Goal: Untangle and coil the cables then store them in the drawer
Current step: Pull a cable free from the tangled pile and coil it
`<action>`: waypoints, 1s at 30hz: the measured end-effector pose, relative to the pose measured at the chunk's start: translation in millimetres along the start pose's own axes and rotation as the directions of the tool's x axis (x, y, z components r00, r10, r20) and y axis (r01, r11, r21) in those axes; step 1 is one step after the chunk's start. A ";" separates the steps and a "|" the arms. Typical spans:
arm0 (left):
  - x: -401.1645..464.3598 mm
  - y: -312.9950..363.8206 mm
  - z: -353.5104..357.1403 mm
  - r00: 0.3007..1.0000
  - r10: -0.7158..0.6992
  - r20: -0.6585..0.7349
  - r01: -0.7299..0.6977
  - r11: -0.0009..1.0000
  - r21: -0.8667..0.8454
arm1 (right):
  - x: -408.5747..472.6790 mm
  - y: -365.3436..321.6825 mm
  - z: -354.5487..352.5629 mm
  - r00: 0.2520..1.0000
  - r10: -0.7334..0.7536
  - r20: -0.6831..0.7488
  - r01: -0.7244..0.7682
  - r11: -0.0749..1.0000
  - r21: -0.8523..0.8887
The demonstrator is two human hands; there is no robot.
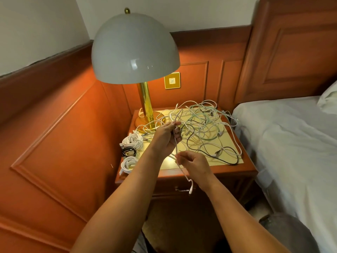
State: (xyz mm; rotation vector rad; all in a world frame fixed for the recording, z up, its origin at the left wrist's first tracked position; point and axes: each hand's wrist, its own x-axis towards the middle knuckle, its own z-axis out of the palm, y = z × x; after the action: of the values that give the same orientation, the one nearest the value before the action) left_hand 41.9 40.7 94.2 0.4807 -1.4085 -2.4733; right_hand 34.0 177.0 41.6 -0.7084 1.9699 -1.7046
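A tangle of white, pale green and black cables (202,125) covers the top of the wooden nightstand (235,170). My left hand (166,136) is raised over the tangle and pinches a white cable (176,143) near its top. Lower down, my right hand (195,165) pinches the same cable, whose free end with a plug (190,190) dangles in front of the drawer (169,187). The drawer is closed. At the nightstand's left edge lie three coiled cables: a white coil (132,140), a dark coil (129,151) and another white coil (128,164).
A brass lamp (145,106) with a grey dome shade (135,50) stands at the nightstand's back left. A bed with white sheets (291,143) borders the right side. Orange wood panelling (63,134) lines the wall on the left.
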 end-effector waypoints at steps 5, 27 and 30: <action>5.2 21.7 -6.4 0.998 0.024 -0.056 -0.023 0.999 0.022 | -8.3 33.4 -12.5 0.996 0.090 -0.002 -0.088 0.958 -0.274; 7.9 16.3 19.0 0.990 -0.097 0.105 0.117 0.973 -0.198 | 25.3 -9.6 0.5 0.985 -0.133 -0.106 0.115 0.980 -0.161; 5.8 18.2 19.1 0.992 -0.110 0.066 0.114 0.991 -0.066 | 21.1 0.9 -2.7 0.985 -0.137 -0.105 0.116 0.976 -0.183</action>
State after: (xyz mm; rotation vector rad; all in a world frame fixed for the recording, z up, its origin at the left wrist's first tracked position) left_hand 29.9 44.4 118.1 0.4844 -1.3475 -2.6386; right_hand 16.0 165.8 41.2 -0.8287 2.2218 -1.6928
